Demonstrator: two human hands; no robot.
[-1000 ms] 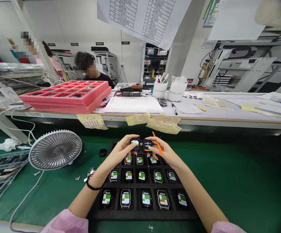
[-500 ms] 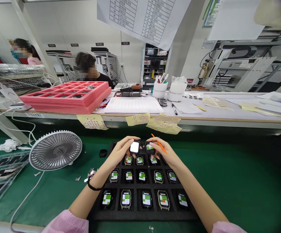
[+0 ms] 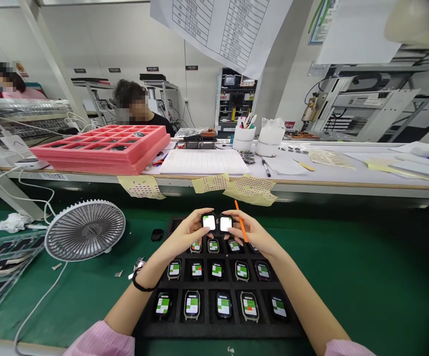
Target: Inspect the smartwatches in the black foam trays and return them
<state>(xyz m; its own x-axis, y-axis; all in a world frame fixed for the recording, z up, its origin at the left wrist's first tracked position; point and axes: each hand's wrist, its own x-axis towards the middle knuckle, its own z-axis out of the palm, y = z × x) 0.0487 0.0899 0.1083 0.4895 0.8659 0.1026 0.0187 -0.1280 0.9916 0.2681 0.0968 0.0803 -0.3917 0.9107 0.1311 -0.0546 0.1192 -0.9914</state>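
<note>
Between the fingers of my left hand is a dark watch with a mostly white lit screen. My right hand grips a second watch, its screen also white, and an orange stick lies between its fingers. The two watches are side by side over the far rows of a black foam tray. Several watches lie in the tray's compartments, many showing green and white screens, among them a silver-framed watch. My hands partly cover the tray's far end.
A grey fan and clear trays are at left on the green mat. A small black piece lies beside the foam tray. The raised shelf holds a pink foam tray and papers. Two people are beyond.
Both watches have come closer together, and the right one's screen has turned from green and white to white. The orange stick is more upright. The person at far left has shifted left.
</note>
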